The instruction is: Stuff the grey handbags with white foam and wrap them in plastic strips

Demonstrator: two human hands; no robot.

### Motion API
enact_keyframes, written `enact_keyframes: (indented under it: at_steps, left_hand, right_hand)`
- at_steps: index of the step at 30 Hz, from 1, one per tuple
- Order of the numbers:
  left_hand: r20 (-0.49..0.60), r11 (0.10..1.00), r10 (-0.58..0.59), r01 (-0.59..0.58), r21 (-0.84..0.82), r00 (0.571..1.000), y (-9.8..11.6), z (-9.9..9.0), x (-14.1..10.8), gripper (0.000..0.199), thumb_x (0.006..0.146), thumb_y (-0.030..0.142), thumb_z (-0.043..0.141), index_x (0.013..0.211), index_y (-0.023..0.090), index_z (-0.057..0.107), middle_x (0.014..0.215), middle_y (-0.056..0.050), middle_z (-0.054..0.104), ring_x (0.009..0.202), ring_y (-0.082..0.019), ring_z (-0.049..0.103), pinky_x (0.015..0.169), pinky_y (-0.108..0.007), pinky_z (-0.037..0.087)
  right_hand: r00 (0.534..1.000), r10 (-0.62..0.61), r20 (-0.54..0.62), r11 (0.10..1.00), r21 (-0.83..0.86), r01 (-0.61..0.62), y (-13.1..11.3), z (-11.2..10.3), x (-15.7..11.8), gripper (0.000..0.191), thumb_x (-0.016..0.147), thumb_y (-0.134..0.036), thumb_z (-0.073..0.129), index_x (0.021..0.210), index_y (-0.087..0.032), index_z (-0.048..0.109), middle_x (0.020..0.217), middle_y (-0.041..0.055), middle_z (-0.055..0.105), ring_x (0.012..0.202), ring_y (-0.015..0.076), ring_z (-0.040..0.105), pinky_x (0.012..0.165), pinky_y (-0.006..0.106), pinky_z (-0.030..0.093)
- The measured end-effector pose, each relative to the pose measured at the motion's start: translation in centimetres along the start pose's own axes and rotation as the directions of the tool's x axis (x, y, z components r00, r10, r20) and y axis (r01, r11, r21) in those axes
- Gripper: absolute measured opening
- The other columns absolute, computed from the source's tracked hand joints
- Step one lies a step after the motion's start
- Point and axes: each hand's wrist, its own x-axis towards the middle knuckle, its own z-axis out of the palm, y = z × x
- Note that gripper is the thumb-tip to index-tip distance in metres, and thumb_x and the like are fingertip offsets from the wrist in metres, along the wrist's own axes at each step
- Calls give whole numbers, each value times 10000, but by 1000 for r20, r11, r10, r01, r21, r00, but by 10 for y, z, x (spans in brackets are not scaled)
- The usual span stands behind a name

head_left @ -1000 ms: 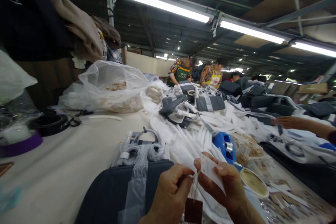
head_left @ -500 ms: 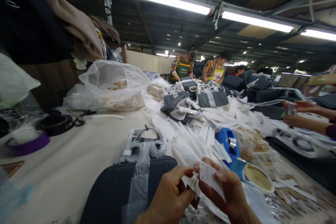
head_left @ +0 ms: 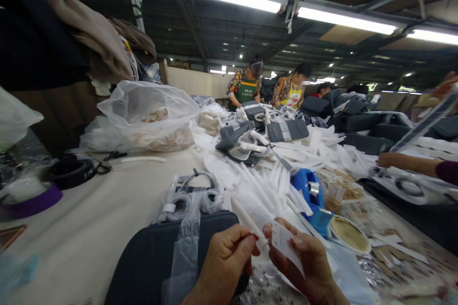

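Note:
My right hand (head_left: 309, 259) grips a white hang tag (head_left: 284, 243) between thumb and fingers, tilted and facing me. My left hand (head_left: 229, 257) is closed in a pinch on a thin pale string (head_left: 264, 240) that runs toward the tag; the string's end is hidden by the fingertips. Under and left of my left hand lies a dark padded piece (head_left: 150, 252), with a strip of clear plastic (head_left: 186, 248) across it. Coiled grey cables (head_left: 179, 205) in clear wrapping sit at its far edge.
A blue tape dispenser (head_left: 304, 188) and a round tan roll (head_left: 348, 233) stand right of my hands. White strips (head_left: 261, 186) and more dark pieces (head_left: 288, 129) pile up ahead. A large plastic bag (head_left: 143, 114) is at left. A co-worker's arm (head_left: 411, 164) reaches in from the right.
My left hand has drawn slightly left, away from the tag, and its fingers have closed in a tighter pinch. At right, the co-worker's hands have spread apart, stretching a clear strip.

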Motion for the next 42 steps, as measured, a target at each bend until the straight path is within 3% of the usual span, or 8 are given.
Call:
enact_keyframes:
  at_steps: [7, 12, 15, 19, 23, 30, 37, 42]
  left_hand:
    - [0, 996, -67, 67, -61, 998, 3, 0, 2, 329, 772, 483, 581, 781, 155, 606, 457, 42, 530, 336, -63, 419, 352, -158, 292]
    - [-43, 994, -66, 62, -90, 997, 15, -2, 3, 360, 755, 514, 596, 780, 155, 590, 442, 40, 535, 318, -64, 422, 335, -152, 303]
    - [-55, 997, -32, 28, -65, 998, 18, -5, 3, 349, 759, 502, 602, 782, 154, 586, 445, 41, 535, 321, -59, 421, 334, -145, 294]
    - [-75, 998, 31, -35, -49, 997, 19, -8, 2, 318, 780, 471, 601, 775, 154, 587, 478, 35, 555, 349, -60, 447, 359, -148, 328]
    - [-78, 990, 86, -94, -109, 993, 23, -11, 4, 295, 791, 444, 613, 749, 153, 585, 534, 26, 585, 369, -55, 467, 372, -148, 327]
    - [-5, 953, 84, -82, -290, 996, 41, -11, 3, 217, 835, 360, 606, 756, 159, 589, 647, 4, 654, 380, -32, 474, 381, -131, 335]
    - [179, 881, 63, 29, -473, 982, 62, -8, 2, 185, 831, 313, 623, 746, 155, 581, 717, -23, 695, 338, -6, 453, 346, -92, 310]
    - [177, 866, 73, 26, -499, 981, 68, -9, 3, 191, 831, 307, 621, 723, 155, 578, 719, -24, 701, 329, -10, 450, 312, -78, 294]
  right_hand:
    - [999, -25, -28, 997, -76, 23, 3, -5, -7, 142, 599, -203, 717, 690, -146, 623, 967, 61, 693, 544, 112, 638, 499, 183, 445]
    - [992, -74, -105, 984, -167, 56, 10, -3, -12, 171, 556, -226, 736, 645, -141, 618, 862, 33, 655, 577, 121, 599, 495, 200, 410]
    - [982, -117, -150, 975, -204, 85, 14, -6, -14, 170, 573, -201, 740, 633, -146, 591, 758, 10, 631, 570, 106, 564, 498, 195, 396]
    - [978, -69, -199, 982, -188, 31, 21, -14, -16, 183, 616, -196, 738, 651, -162, 561, 590, -7, 610, 481, 96, 527, 448, 183, 356]
    - [976, -36, -215, 985, -172, -1, 28, -18, -16, 188, 611, -203, 744, 666, -156, 570, 605, 7, 633, 487, 100, 542, 457, 184, 362]
    - [994, -14, -110, 998, -58, 7, 38, -8, -6, 133, 537, -164, 727, 615, -128, 626, 1032, 68, 657, 686, 138, 624, 521, 198, 425]
    - [984, 105, 142, 987, 110, -121, 59, -23, 8, 148, 548, -162, 718, 615, -129, 591, 671, 26, 657, 477, 104, 589, 366, 143, 368]
    - [967, 190, 169, 972, 104, -209, 74, -26, 8, 221, 514, -197, 764, 603, -109, 583, 674, 62, 681, 489, 104, 605, 414, 146, 417]
